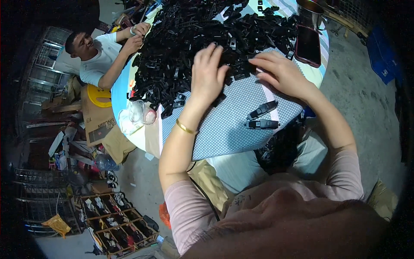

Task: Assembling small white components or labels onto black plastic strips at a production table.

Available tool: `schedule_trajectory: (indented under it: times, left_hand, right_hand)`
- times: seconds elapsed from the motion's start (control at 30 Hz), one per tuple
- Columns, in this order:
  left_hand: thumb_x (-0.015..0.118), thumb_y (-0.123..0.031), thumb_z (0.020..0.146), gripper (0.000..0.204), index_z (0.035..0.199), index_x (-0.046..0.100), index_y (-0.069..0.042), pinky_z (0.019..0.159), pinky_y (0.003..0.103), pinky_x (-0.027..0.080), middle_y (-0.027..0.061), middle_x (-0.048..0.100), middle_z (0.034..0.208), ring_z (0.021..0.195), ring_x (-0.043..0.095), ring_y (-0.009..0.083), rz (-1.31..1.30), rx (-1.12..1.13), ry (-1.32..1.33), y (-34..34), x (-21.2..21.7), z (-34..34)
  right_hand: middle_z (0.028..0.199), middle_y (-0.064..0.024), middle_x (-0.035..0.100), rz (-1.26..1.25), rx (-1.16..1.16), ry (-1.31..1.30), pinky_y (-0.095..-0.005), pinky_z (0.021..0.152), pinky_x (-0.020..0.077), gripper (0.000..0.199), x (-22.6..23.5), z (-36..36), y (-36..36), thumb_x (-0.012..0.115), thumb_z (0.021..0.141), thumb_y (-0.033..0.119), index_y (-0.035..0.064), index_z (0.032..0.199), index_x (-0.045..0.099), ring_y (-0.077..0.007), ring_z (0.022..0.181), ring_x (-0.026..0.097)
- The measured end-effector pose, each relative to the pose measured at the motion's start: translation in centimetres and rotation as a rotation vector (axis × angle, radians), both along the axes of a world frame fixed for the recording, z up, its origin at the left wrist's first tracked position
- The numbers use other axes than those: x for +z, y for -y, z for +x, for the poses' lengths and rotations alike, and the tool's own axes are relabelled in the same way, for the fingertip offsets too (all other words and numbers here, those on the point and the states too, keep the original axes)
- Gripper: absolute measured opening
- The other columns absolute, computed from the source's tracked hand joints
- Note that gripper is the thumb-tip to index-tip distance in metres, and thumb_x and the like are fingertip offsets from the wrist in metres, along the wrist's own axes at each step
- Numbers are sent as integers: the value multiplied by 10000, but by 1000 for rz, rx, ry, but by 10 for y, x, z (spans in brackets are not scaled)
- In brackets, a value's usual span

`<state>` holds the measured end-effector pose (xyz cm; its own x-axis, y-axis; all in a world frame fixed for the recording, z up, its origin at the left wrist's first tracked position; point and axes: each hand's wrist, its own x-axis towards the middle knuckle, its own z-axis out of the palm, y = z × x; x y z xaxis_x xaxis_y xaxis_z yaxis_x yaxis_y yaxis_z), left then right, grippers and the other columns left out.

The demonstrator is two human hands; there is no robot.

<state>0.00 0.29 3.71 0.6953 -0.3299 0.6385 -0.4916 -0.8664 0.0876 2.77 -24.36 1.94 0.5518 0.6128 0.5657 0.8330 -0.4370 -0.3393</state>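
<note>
A large heap of small black plastic parts (181, 56) covers the far side of the round table. My left hand (207, 73) reaches over the heap's near edge, fingers stretched onto the parts and thumb held apart. To its right, my right hand (280, 73) lies low at the heap's edge. Its index finger and thumb are apart, with the fingertips beside black parts; I see nothing firmly gripped. Nearer to me, two black clip-like plastic pieces (262, 110) lie side by side on the patterned tablecloth (233, 129).
A phone (308, 45) lies at the table's right, near a metal cup (309, 11). Clear plastic cups (137, 113) stand at the left edge. A person in a white shirt (101, 56) sits across at the left, hands at the heap. A shoe rack (116, 220) stands lower left.
</note>
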Motion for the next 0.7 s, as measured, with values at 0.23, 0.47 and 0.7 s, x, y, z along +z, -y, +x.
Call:
schedule_trajectory:
  times: [0.23, 0.47, 0.7]
  left_hand:
    - [675, -19, 776, 425, 1193, 599, -57, 940, 410, 448, 138, 615, 1145, 1092, 549, 335, 40, 29, -55, -22, -7, 20]
    - [674, -63, 810, 286, 1093, 645, -29, 786, 361, 515, 155, 647, 1041, 898, 640, 317, -182, 42, -43, -11, -3, 6]
    - [722, -97, 765, 231, 979, 686, -20, 747, 371, 516, 144, 645, 901, 819, 633, 298, -181, -267, -445, 35, -4, -48]
  right_hand:
    - [1129, -100, 597, -85, 74, 17, -382, 844, 492, 193, -3, 3, -19, 674, 816, 139, 27, 972, 669, -281, 977, 592]
    - [1027, -109, 600, 1, 38, -56, -356, 766, 516, 127, -4, 1, -6, 689, 747, 52, -18, 832, 625, -292, 853, 619]
    - [1051, -47, 608, 407, 149, -795, -242, 779, 502, 290, 6, -8, 6, 699, 801, -2, 14, 1072, 596, -95, 921, 600]
